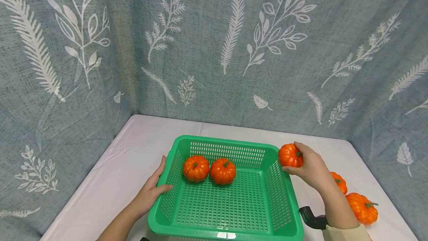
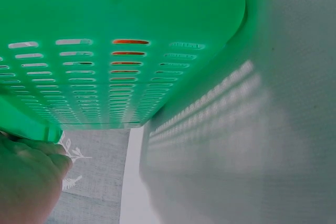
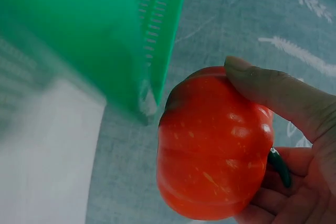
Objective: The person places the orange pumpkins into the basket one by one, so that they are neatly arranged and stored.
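A green plastic basket with slotted walls stands on the table. Two small orange pumpkins, one beside the other, sit inside it near the back left. My left hand grips the basket's left rim, thumb over the inside edge; the left wrist view shows part of that hand by the green wall. In my right hand is another orange pumpkin, pinched between thumb and fingers at the basket's right rim. The right wrist view shows this pumpkin with its green stem toward the palm.
Right of the basket, partly behind my right forearm, lie more pumpkins, a smaller-looking one and a larger one. A white cloth covers the table. Blue-grey leaf-patterned curtains hang behind it and at both sides.
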Motion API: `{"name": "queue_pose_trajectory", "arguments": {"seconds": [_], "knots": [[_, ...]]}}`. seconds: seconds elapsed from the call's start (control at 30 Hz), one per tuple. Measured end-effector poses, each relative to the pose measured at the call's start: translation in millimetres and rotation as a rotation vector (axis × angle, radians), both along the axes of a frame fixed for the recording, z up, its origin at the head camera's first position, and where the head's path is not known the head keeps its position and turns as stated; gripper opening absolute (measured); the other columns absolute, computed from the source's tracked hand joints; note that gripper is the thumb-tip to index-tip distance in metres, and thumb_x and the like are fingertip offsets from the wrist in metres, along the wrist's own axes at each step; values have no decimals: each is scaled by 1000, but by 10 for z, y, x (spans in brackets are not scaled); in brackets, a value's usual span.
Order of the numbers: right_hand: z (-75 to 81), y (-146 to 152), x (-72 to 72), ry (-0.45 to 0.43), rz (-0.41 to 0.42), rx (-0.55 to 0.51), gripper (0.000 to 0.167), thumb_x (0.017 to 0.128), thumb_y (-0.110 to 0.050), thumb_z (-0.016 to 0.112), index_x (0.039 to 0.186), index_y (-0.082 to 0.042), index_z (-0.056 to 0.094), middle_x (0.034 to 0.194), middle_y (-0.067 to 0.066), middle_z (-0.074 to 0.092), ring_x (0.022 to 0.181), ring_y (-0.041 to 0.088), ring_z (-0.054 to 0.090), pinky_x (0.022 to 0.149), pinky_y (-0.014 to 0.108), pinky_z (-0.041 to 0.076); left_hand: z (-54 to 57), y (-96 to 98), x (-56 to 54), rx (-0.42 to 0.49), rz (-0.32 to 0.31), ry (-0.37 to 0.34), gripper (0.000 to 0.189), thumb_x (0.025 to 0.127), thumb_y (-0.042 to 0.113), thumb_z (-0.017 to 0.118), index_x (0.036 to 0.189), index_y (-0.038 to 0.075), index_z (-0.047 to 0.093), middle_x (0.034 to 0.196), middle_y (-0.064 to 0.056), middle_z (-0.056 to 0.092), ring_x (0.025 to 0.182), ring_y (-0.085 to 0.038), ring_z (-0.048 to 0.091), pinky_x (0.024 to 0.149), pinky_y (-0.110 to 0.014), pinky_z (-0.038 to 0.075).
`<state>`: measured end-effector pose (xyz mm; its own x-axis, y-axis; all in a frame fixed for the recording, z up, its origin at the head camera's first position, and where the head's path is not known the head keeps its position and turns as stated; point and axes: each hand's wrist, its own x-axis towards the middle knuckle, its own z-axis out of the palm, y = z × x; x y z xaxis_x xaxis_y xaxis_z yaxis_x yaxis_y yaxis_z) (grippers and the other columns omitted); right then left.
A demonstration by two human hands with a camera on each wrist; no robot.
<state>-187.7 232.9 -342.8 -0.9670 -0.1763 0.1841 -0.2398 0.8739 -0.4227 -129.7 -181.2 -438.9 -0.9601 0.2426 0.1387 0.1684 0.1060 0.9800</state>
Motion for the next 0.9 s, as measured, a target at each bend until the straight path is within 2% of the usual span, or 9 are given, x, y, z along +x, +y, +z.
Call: {"name": "queue_pose_trajectory", "arguments": {"seconds": [0.2,0.37,0.63,0.77,0.9], "knots": [[71,-123,-49,-5,53,-16,80,73,-21,78,134,11,38,124,28,53,102,39,56,82,51,53,6,2,1,4,3,-8,83,86,-1,48,148,2,-9,153,-22,-13,137,-45,10,92,-39,50],[94,-294,-74,-8,105,-41,77,73,-18,78,134,10,40,124,26,54,101,36,57,82,48,54,14,7,4,0,7,-9,84,86,-1,48,148,2,-9,154,-22,-13,138,-46,7,95,-40,48],[-47,-579,-136,-18,187,-54,75,68,-14,81,130,9,45,119,21,58,99,31,59,82,44,55,6,5,-1,12,2,0,83,87,-2,47,148,2,-9,154,-22,-13,138,-45,6,95,-38,48],[-109,-670,-161,-48,202,-53,77,67,-12,82,130,10,44,122,22,56,102,32,59,84,44,55,-2,3,-4,7,-2,2,83,87,-1,48,148,2,-9,154,-21,-13,139,-45,1,98,-34,46],[-167,-739,-208,-74,211,-50,76,65,-11,83,129,8,47,117,18,59,99,29,60,82,39,55,-1,6,-4,5,-2,3,83,87,-1,48,148,2,-9,154,-21,-13,139,-45,-1,99,-32,44]]}}
